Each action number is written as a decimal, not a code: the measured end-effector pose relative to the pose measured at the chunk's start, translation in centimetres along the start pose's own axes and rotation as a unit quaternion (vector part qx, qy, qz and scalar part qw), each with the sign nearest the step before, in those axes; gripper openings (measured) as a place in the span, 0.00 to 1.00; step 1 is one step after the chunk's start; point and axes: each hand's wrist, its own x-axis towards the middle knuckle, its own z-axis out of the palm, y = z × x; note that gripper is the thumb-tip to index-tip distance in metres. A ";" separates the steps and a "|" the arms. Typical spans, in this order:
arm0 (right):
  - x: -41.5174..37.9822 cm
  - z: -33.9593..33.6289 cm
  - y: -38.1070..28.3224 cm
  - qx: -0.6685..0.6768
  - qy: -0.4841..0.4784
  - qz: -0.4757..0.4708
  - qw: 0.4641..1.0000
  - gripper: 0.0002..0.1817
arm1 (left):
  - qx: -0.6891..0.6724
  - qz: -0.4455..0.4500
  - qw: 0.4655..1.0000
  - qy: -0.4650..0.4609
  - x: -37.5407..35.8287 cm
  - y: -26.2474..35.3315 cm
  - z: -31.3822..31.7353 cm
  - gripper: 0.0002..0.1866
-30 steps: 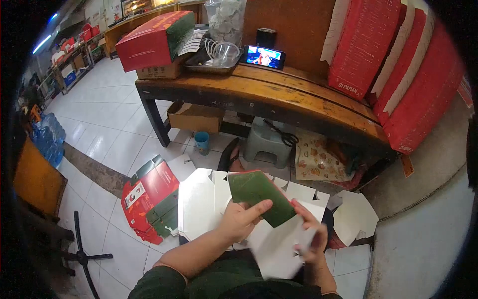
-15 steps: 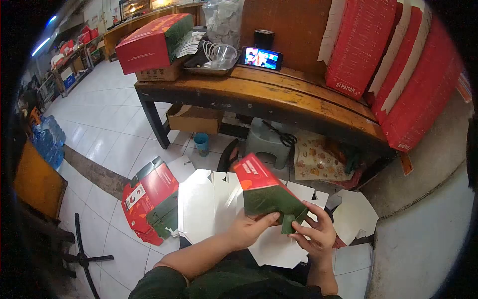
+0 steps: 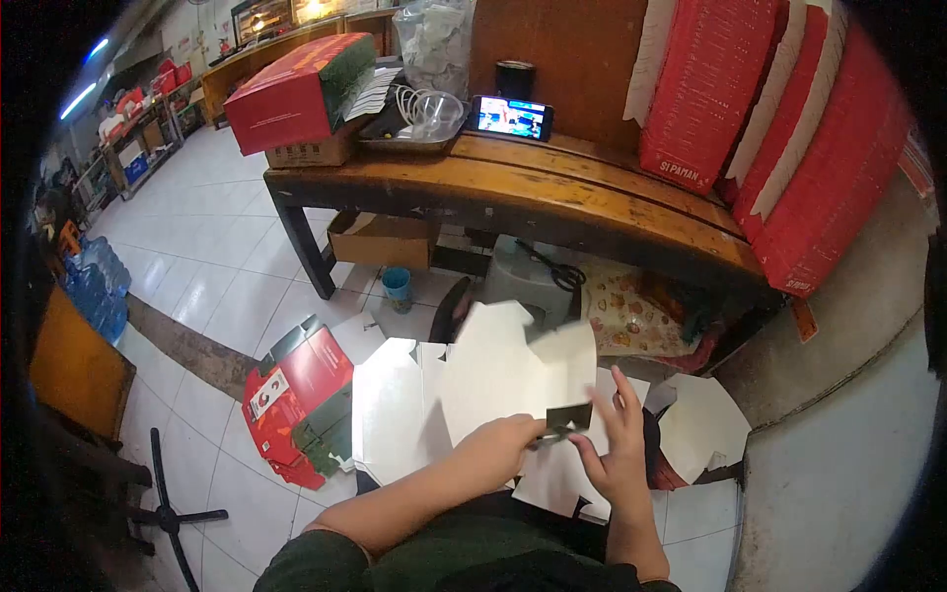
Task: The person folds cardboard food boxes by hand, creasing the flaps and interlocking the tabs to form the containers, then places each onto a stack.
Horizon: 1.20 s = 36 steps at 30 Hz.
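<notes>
In front of us, above the lap: we hold a flat carton blank (image 3: 513, 370), its white inner side turned to us, raised and tilted toward the bench.
Left hand (image 3: 498, 449): closed around the lower edge of the carton blank, thumb and fingers pinching it near a small green flap (image 3: 569, 417).
Right hand (image 3: 610, 454): fingers spread wide, palm just beside the green flap; we cannot tell if it touches the blank, and it grips nothing.
Edges of the blank: the top edge is notched and reaches up before the grey stool (image 3: 528, 281); the lower edge overlaps the white blanks (image 3: 395, 405) lying on the floor.
Left side: a pile of red and green flat cartons (image 3: 301, 395) lies on the tiles, near the white blanks; beyond it the tiled floor (image 3: 217, 266) is open.
Ahead: the wooden bench (image 3: 552, 197) closes the way, with a phone (image 3: 510, 116) and a folded red box (image 3: 296, 94) on top.
Right side: red carton stacks (image 3: 789, 148) lean on the bench, well apart from our hands.
</notes>
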 end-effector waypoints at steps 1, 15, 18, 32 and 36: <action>-0.2 0.0 0.9 -0.018 -0.028 -0.015 0.999 0.25 | 0.017 0.009 1.000 -0.003 -0.2 -0.2 0.2 0.17; -1.0 3.5 3.2 0.140 0.067 0.011 0.988 0.10 | -0.049 -0.052 0.997 0.012 -0.9 1.5 -0.5 0.35; -0.6 2.8 3.1 0.160 -0.053 0.012 0.986 0.11 | -0.050 -0.038 0.998 0.006 -1.2 1.4 -0.3 0.37; -11.1 -6.5 16.9 -0.351 -0.040 0.492 0.796 0.36 | 0.074 0.067 0.991 0.089 -2.4 -0.7 -3.3 0.11; -20.3 -5.2 26.2 -0.321 0.025 0.498 0.805 0.28 | -0.044 -0.022 0.995 0.089 -3.2 -2.2 -3.6 0.11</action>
